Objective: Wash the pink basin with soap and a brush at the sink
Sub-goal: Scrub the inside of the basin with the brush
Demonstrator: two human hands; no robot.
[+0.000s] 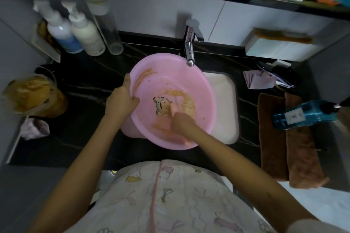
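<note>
The pink basin (189,79) sits tilted over the left part of the white sink (225,100), under the chrome tap (190,51). Orange-brown smears mark its inside wall and bottom, beside a cartoon cat sticker (161,106). My left hand (121,98) grips the basin's left rim, thumb inside. My right hand (181,123) is inside the basin, closed on a pink brush (173,110) whose head presses on the bottom near the sticker. The brush handle end shows at the basin's near rim.
Pump bottles (75,32) and a clear bottle stand at the back left on the black counter (85,81). A jar with a plastic bag (32,96) sits left. A blue bottle (303,115) lies on brown towels (287,138) at right.
</note>
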